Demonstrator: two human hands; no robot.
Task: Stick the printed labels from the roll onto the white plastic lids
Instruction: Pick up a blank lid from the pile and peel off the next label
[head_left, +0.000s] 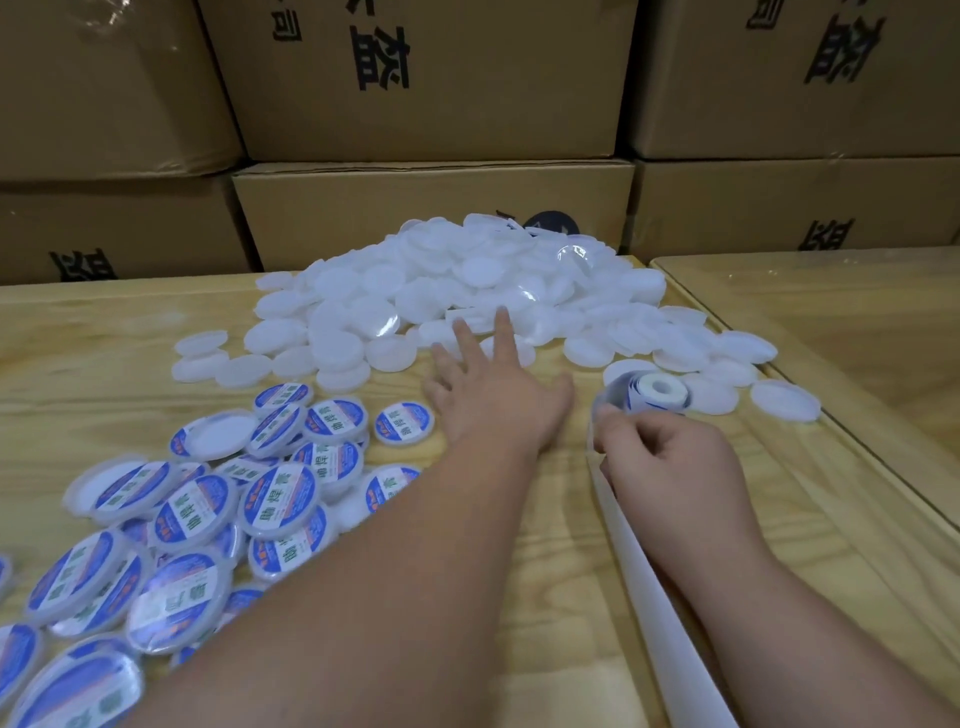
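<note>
A heap of plain white plastic lids (467, 291) lies at the middle back of the wooden table (104, 332). My left hand (493, 384) stretches toward the heap's near edge, fingers straight and spread, fingertips touching the closest lids. The label roll (657, 389) sits to the right of that hand. A white backing strip (644, 582) trails from it toward me. My right hand (670, 462) has its fingers curled and pinches the strip just in front of the roll. Several lids with blue printed labels (197, 509) are piled at the lower left.
Stacked brown cardboard boxes (431, 83) form a wall right behind the table. A second wooden table (831, 306) adjoins on the right. A few loose white lids (784, 397) lie near the seam between the tables.
</note>
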